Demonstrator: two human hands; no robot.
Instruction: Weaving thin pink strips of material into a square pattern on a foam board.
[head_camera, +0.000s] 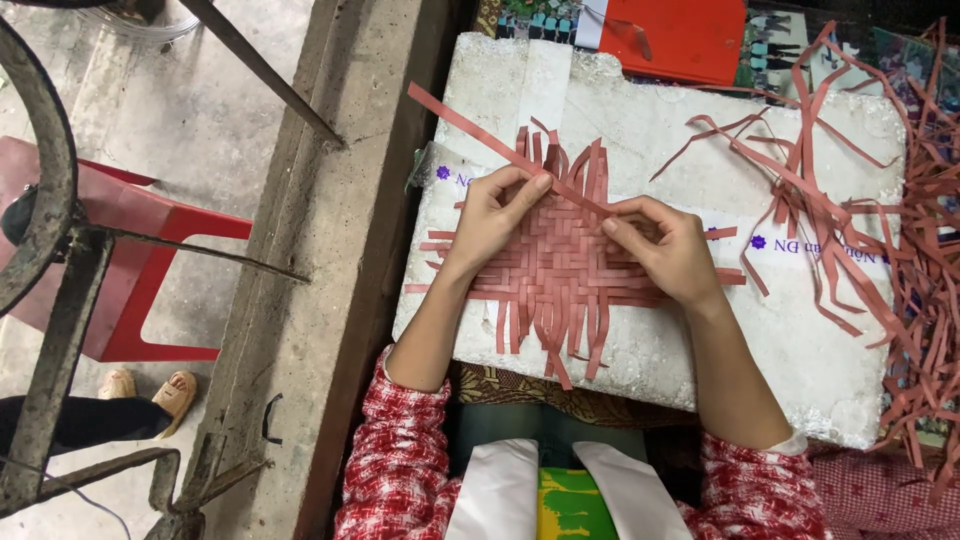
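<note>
While both hands are working at the centre of the frame, the left hand is pinching a long flat reddish-brown strip between thumb and forefinger, fingers nearly closed on it. The strip is running from that pinch diagonally toward the upper left. The right hand is lying with fingers curled and close together, fingertips pressing on the same strip where it is meeting the weave; whether it is gripping or only pressing, I cannot tell.

Under both hands a small square woven mat of reddish-brown strips is lying flat, loose ends fanning out on all sides. Judgement: strips look thin, light and springy, likely to slip out of the weave; best held near the crossing point, pinched flat.

The mat is resting on a white rough foam slab, which is filling the middle of the frame. A loose heap of spare reddish-brown strips is spilling over its right edge. No container is visible; an orange flat folder is lying at the upper edge. A red plastic stool is standing at left.
</note>
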